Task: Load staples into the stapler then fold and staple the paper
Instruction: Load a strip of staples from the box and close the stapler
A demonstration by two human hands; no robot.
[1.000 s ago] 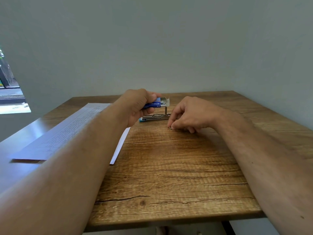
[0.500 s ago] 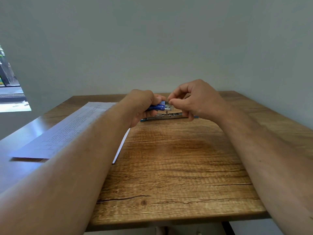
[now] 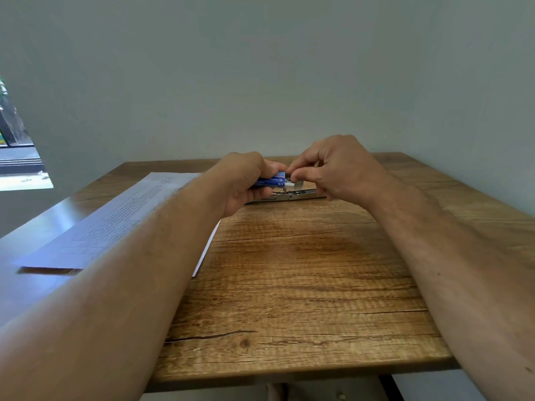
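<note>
My left hand (image 3: 246, 180) grips a small blue staple box (image 3: 270, 182) above the far middle of the table. My right hand (image 3: 333, 169) pinches at the box's open white end (image 3: 292, 183) with thumb and forefinger; what lies between those fingertips is hidden. Below both hands the metal stapler (image 3: 292, 195) lies flat on the wood, partly covered by my fingers. A printed sheet of paper (image 3: 115, 218) lies on the left part of the table, with my left forearm crossing over it.
The wooden table (image 3: 289, 285) has its front edge near me and a grey wall close behind its far edge. A window shows at the left.
My right hand rose from the tabletop to the open end of the staple box and now pinches there. My left hand kept hold of the box.
</note>
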